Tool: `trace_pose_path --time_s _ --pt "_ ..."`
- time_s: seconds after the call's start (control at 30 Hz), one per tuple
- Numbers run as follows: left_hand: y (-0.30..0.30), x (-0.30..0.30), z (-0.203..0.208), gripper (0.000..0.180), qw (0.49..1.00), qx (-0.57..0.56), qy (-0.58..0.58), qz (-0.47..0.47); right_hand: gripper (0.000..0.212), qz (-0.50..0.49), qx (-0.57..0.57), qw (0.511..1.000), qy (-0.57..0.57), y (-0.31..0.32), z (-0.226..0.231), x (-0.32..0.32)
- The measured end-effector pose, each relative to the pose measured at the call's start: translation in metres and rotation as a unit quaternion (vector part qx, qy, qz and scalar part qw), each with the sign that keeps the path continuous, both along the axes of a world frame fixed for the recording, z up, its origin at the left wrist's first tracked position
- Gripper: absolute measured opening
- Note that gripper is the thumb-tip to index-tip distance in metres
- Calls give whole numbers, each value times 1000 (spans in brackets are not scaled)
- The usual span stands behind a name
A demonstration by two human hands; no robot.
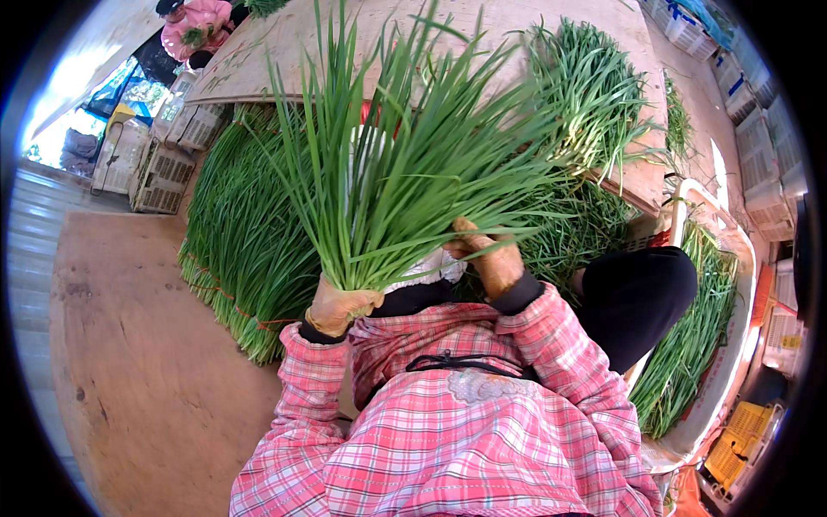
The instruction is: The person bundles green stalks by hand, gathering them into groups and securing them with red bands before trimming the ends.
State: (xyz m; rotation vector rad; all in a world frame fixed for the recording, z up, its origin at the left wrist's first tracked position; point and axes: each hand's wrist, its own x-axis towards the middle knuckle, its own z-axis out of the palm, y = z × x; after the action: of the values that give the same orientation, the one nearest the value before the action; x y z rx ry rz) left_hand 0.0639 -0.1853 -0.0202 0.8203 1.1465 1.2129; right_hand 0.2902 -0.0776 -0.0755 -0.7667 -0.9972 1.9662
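Note:
My left hand (340,308), in a tan glove, is wrapped round the pale lower ends of a bunch of garlic chives (379,189). Its long green leaves fan upward and to the right. At the right side of this bunch is my right hand (493,260), also gloved, with curled fingers closed on some of the leaves; the fingertips are partly hidden. Left of my left hand lies a big pile of garlic chives (245,215) in bundles, with red ties near their lower ends. Loose chives (577,228) lie beyond my right hand.
A wooden board (250,69) stands ahead, with a heap of chives (590,95) at its right. Another board (155,370) is at left. A white basket (732,233) holding chives stands right of my knee. Crates (159,177) are stacked far left; a person (196,30) sits beyond.

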Motion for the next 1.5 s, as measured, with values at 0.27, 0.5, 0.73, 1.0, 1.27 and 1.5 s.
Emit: trace_pose_path --time_s 0.27,0.5,0.73,1.0,1.27,1.5 --pt "-3 -31 -7 32 999 -30 25 8 12 -169 80 970 -156 13 49 61" --pt "5 -28 1 33 998 -36 53 -20 32 -127 233 935 -235 41 79 -11" --pt "6 -23 -7 30 999 -18 -20 27 22 -11 184 976 -112 21 67 -7" --pt "7 -28 -17 39 998 -5 -60 21 8 -108 60 992 -25 3 54 7" --pt "9 -19 -5 38 1000 -5 4 12 19 -83 1 996 20 1 47 -2" --pt "12 -16 -12 32 1000 -7 -6 25 9 -252 160 943 -149 14 35 46"
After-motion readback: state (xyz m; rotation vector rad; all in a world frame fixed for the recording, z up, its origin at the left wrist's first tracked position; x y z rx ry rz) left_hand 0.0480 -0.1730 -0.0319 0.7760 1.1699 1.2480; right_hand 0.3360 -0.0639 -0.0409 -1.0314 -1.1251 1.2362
